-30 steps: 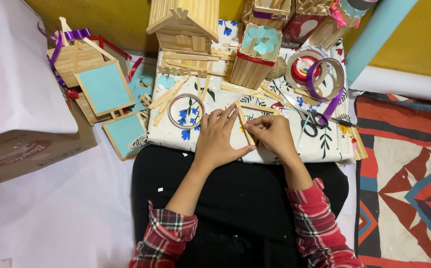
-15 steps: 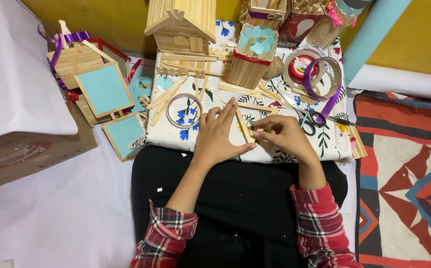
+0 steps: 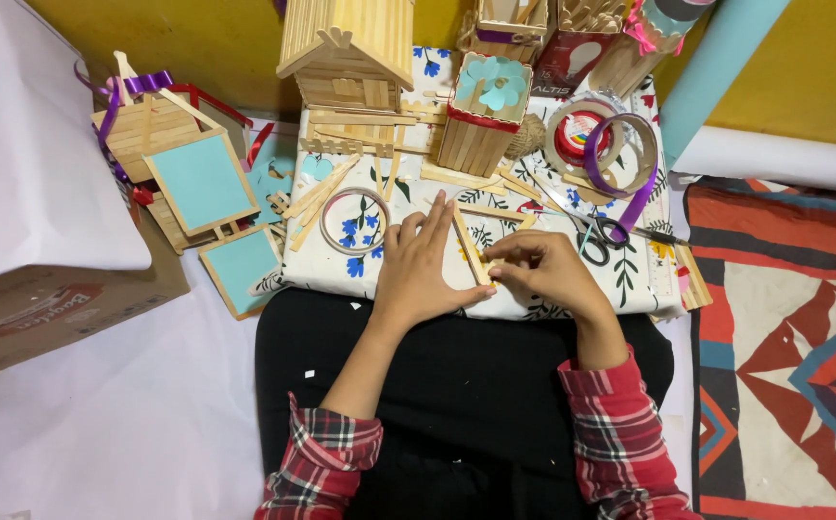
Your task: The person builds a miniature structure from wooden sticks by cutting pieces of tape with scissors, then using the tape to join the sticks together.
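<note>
- The lower end of the thin pale wooden craft stick (image 3: 469, 247) is covered where the left hand (image 3: 424, 265) and the right hand (image 3: 541, 273) meet; how it is pinched cannot be told.
- The part of the white flower-printed cloth (image 3: 630, 279) under both hands is hidden.
- The roof of the pale wooden stick house (image 3: 348, 53) is cut off by the top edge.
- The wooden stick boxes (image 3: 572, 29) at the top are cropped, so their contents cannot be made out.
- The black-handled scissors (image 3: 603, 227) are partly hidden by the purple ribbon roll (image 3: 620, 154).
- The brown cardboard box (image 3: 42, 308) is largely covered by a white sheet (image 3: 23, 154) and cut off at the left edge.
- The elbows of the red checked sleeves (image 3: 620, 443) are lost below the bottom edge.
</note>
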